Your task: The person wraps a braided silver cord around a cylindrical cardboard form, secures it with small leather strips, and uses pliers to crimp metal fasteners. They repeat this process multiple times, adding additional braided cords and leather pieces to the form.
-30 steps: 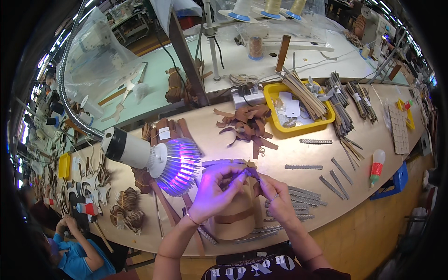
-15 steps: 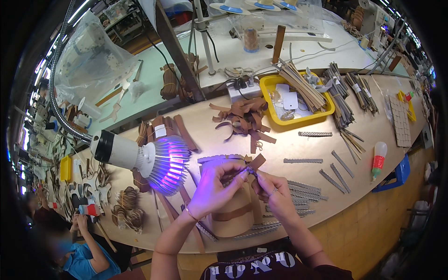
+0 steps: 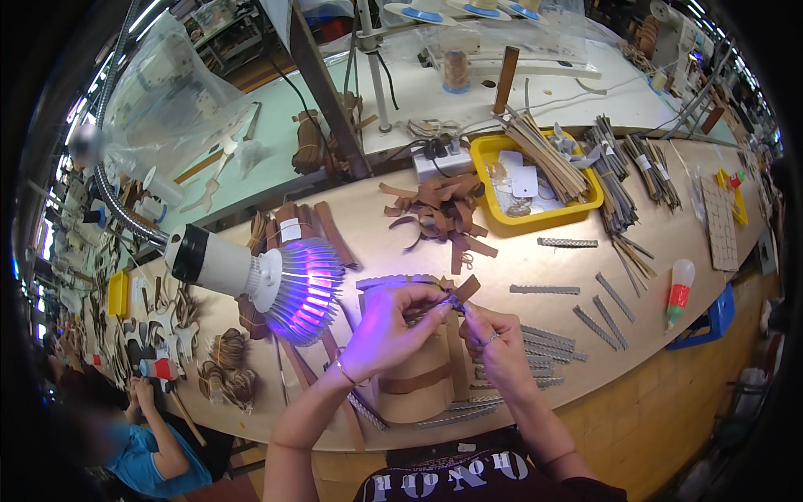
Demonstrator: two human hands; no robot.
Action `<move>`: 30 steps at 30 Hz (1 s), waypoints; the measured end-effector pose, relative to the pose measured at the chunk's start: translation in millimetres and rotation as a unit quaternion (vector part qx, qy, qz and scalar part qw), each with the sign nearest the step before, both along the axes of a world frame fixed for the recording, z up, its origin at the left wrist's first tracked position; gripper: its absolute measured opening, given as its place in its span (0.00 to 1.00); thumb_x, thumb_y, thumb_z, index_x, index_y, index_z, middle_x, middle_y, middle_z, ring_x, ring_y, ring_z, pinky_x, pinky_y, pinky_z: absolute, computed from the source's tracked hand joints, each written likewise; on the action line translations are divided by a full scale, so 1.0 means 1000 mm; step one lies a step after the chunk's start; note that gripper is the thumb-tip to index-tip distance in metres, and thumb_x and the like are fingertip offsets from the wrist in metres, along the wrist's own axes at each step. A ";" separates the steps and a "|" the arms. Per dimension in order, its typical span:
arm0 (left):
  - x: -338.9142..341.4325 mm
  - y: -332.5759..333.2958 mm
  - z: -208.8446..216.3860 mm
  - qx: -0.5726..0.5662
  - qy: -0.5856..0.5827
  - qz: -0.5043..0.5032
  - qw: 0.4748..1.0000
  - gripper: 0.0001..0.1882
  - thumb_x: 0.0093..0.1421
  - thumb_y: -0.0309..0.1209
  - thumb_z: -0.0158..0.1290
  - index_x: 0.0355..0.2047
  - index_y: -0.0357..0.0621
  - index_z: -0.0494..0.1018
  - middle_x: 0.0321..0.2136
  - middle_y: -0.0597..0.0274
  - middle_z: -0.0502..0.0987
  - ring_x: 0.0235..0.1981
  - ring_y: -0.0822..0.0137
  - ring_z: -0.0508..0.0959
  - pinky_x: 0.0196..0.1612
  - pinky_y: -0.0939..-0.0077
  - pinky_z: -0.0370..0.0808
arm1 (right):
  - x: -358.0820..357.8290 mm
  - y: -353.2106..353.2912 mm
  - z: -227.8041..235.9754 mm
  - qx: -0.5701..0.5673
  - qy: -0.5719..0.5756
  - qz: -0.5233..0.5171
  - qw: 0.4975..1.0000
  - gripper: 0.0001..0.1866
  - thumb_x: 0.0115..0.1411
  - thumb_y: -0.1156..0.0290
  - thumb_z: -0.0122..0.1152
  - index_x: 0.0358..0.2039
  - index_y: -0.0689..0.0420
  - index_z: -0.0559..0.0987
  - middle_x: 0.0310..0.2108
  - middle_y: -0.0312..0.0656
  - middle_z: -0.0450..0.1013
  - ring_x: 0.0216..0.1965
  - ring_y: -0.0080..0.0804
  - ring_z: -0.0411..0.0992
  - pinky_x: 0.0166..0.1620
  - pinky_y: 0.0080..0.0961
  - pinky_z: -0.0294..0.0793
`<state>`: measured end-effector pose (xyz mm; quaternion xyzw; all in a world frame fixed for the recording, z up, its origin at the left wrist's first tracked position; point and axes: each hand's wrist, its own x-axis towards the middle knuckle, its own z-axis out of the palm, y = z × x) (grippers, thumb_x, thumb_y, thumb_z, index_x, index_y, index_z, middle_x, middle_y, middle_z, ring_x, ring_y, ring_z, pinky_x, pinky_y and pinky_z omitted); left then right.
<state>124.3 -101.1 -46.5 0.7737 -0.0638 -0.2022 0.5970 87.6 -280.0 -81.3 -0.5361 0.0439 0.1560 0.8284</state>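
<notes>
Brown leather is the material in hand: the left hand [image 3: 391,322] and the right hand [image 3: 495,341] meet at the middle of the bench, fingertips pinched together on a narrow grey braided strip [image 3: 435,308] and the dark brown leather tab [image 3: 465,289] at its end, held up in violet light. Both hands are closed on this small piece, nearly touching each other. Just left of the left hand hangs a white gooseneck lamp with a finned metal head [image 3: 288,289] glowing purple; a knuckle could brush it, and the fins may be hot. Below the hands stands a tan curved leather form with brown bands [image 3: 416,372], which a dropped elbow might knock over. More grey braided strips [image 3: 548,339] lie loose by the right hand and could be swept off the pale wooden table [image 3: 535,272]. Farther back sit a heap of brown leather offcuts [image 3: 439,213] and a yellow plastic tray [image 3: 535,186].
</notes>
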 end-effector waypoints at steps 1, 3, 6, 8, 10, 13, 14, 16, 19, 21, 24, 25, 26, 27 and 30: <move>0.000 -0.001 0.000 -0.010 0.001 0.000 1.000 0.12 0.64 0.29 0.55 0.43 0.32 0.76 0.31 0.65 0.78 0.29 0.79 0.76 0.36 0.82 0.75 | -0.001 0.001 -0.001 0.003 0.003 -0.005 1.000 0.20 0.70 0.61 0.51 0.22 0.59 0.73 0.20 0.25 0.58 0.20 0.12 0.50 0.22 0.16 0.47; 0.001 -0.001 -0.001 -0.020 0.001 -0.005 1.000 0.12 0.64 0.29 0.55 0.43 0.32 0.76 0.30 0.65 0.78 0.29 0.79 0.75 0.36 0.82 0.75 | -0.002 0.001 -0.003 0.008 0.002 -0.011 1.000 0.20 0.70 0.62 0.51 0.22 0.59 0.73 0.20 0.26 0.58 0.20 0.12 0.50 0.22 0.16 0.46; 0.002 -0.001 -0.001 -0.022 -0.001 -0.014 1.000 0.12 0.64 0.29 0.54 0.43 0.32 0.76 0.30 0.65 0.77 0.28 0.79 0.75 0.36 0.82 0.75 | -0.002 0.000 -0.004 0.034 0.011 -0.011 0.999 0.18 0.70 0.63 0.50 0.23 0.58 0.73 0.19 0.26 0.58 0.19 0.12 0.50 0.22 0.16 0.46; 0.003 -0.002 0.000 -0.022 -0.002 -0.016 1.000 0.11 0.64 0.29 0.54 0.42 0.32 0.77 0.30 0.65 0.77 0.28 0.78 0.75 0.36 0.82 0.75 | -0.002 -0.001 -0.004 0.082 0.044 -0.013 0.996 0.17 0.70 0.63 0.50 0.24 0.58 0.73 0.19 0.27 0.58 0.19 0.12 0.50 0.22 0.16 0.46; 0.003 -0.002 0.001 -0.030 0.008 -0.009 0.999 0.11 0.64 0.28 0.54 0.42 0.32 0.77 0.30 0.65 0.77 0.28 0.78 0.75 0.36 0.81 0.75 | -0.002 -0.002 -0.004 0.079 0.031 -0.008 0.996 0.16 0.69 0.64 0.50 0.25 0.58 0.73 0.19 0.27 0.57 0.19 0.12 0.50 0.22 0.15 0.46; 0.003 -0.002 0.002 -0.027 0.006 -0.006 1.000 0.11 0.64 0.28 0.54 0.42 0.32 0.76 0.30 0.65 0.77 0.28 0.78 0.75 0.35 0.82 0.75 | -0.001 -0.001 -0.002 0.070 0.023 -0.006 0.997 0.16 0.69 0.64 0.50 0.25 0.58 0.73 0.19 0.27 0.57 0.19 0.12 0.50 0.22 0.15 0.46; 0.003 -0.002 0.002 -0.024 0.007 -0.005 1.000 0.11 0.64 0.28 0.54 0.42 0.31 0.76 0.30 0.65 0.77 0.28 0.78 0.75 0.35 0.82 0.75 | -0.001 0.000 -0.001 0.065 0.023 -0.005 0.998 0.16 0.69 0.64 0.50 0.25 0.58 0.73 0.19 0.26 0.57 0.19 0.12 0.50 0.22 0.15 0.46; 0.003 -0.001 0.001 -0.022 0.004 -0.008 1.000 0.11 0.64 0.28 0.54 0.42 0.32 0.77 0.30 0.65 0.77 0.28 0.78 0.75 0.35 0.82 0.75 | -0.001 0.001 -0.001 0.073 0.030 -0.008 0.997 0.16 0.69 0.64 0.50 0.25 0.58 0.73 0.19 0.26 0.57 0.19 0.12 0.50 0.22 0.15 0.46; 0.003 0.000 0.001 -0.021 0.002 -0.017 1.000 0.11 0.64 0.28 0.54 0.42 0.32 0.76 0.29 0.65 0.77 0.27 0.78 0.75 0.35 0.82 0.75 | -0.001 0.001 -0.001 0.078 0.026 -0.011 0.997 0.17 0.69 0.63 0.51 0.25 0.58 0.73 0.19 0.25 0.57 0.19 0.12 0.50 0.22 0.15 0.46; 0.003 0.000 0.000 -0.030 -0.005 -0.024 0.999 0.10 0.64 0.28 0.53 0.42 0.32 0.76 0.29 0.66 0.77 0.27 0.78 0.75 0.34 0.82 0.75 | -0.002 0.001 -0.002 0.076 0.019 -0.010 0.997 0.17 0.69 0.63 0.52 0.24 0.58 0.73 0.18 0.25 0.57 0.19 0.12 0.50 0.22 0.16 0.46; 0.004 0.001 0.001 -0.047 -0.002 -0.036 0.998 0.10 0.64 0.28 0.53 0.42 0.32 0.76 0.28 0.67 0.76 0.27 0.78 0.75 0.34 0.82 0.74 | -0.003 0.001 -0.004 0.064 0.011 -0.013 0.998 0.18 0.69 0.63 0.52 0.22 0.58 0.73 0.18 0.24 0.56 0.18 0.11 0.49 0.21 0.16 0.46; 0.004 0.002 0.002 -0.048 0.012 -0.040 0.998 0.10 0.64 0.28 0.53 0.42 0.32 0.76 0.28 0.67 0.76 0.27 0.79 0.75 0.34 0.82 0.74 | -0.004 0.001 -0.005 0.056 0.010 -0.017 0.998 0.19 0.69 0.62 0.52 0.22 0.58 0.73 0.17 0.24 0.56 0.18 0.12 0.49 0.21 0.16 0.46; 0.005 0.002 0.003 -0.053 0.026 -0.044 0.997 0.11 0.64 0.28 0.53 0.42 0.32 0.76 0.28 0.67 0.76 0.27 0.79 0.75 0.34 0.82 0.74 | -0.005 0.001 -0.005 0.052 0.002 -0.017 0.999 0.19 0.69 0.62 0.52 0.21 0.58 0.72 0.17 0.24 0.56 0.18 0.12 0.49 0.21 0.16 0.45; 0.005 0.003 0.003 -0.050 0.023 -0.047 0.997 0.11 0.64 0.28 0.54 0.42 0.32 0.76 0.28 0.67 0.76 0.27 0.79 0.75 0.34 0.82 0.74 | -0.005 0.001 -0.006 0.048 0.006 -0.022 0.999 0.20 0.69 0.62 0.52 0.21 0.57 0.72 0.17 0.24 0.56 0.18 0.12 0.49 0.21 0.16 0.45; 0.006 0.002 0.003 -0.043 0.008 -0.049 0.998 0.11 0.64 0.29 0.54 0.41 0.32 0.76 0.27 0.67 0.76 0.26 0.79 0.75 0.33 0.83 0.74 | -0.006 0.002 -0.007 0.058 0.010 -0.025 0.998 0.21 0.69 0.62 0.52 0.20 0.57 0.72 0.17 0.25 0.55 0.18 0.12 0.49 0.21 0.16 0.45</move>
